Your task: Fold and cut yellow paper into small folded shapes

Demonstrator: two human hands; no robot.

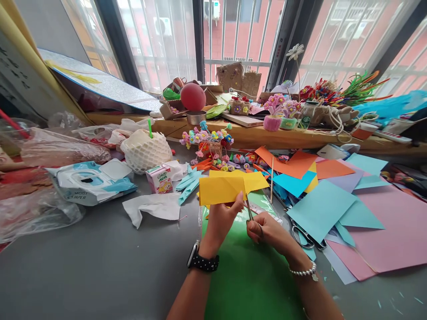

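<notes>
My left hand (224, 222), with a dotted watch strap at the wrist, pinches a folded sheet of yellow paper (220, 190) from below, thumb in front. Wrapped round the handles of a pair of scissors (248, 212) is my right hand (263, 230), which wears a beaded bracelet. The scissor blades point up and meet the right edge of the yellow paper; how far they are open is unclear. Behind lies another yellow piece (255, 180). Both hands are above a green mat (247, 275).
Blue sheets (322, 211), pink paper (396, 231) and a second pair of scissors (302, 235) lie at right. At left are a wet-wipe pack (93, 180), a small box (160, 179) and a tissue (153, 208). Craft flowers (208, 142) stand before the crowded wooden sill (247, 134).
</notes>
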